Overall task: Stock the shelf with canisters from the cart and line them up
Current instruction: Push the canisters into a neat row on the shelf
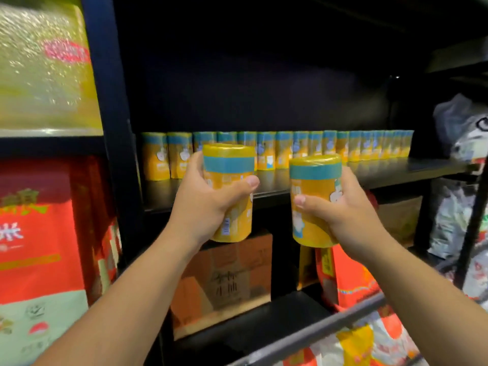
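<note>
My forearms (126,299) are reaching in from the bottom. My left hand (208,204) is wrapping its grip around a yellow canister (229,186) with a teal band, thumb across the front and fingers round the far side. My right hand (340,212) is doing the same with a second canister (314,186), grip clamped on its lower half. I'm holding both upright, side by side and not touching, just in front of the black shelf (396,170) edge. A row of matching canisters (290,146) is standing along the back of that shelf. A cardboard box (227,276) is sitting one level down, with red bags (39,233) off to the left.
</note>
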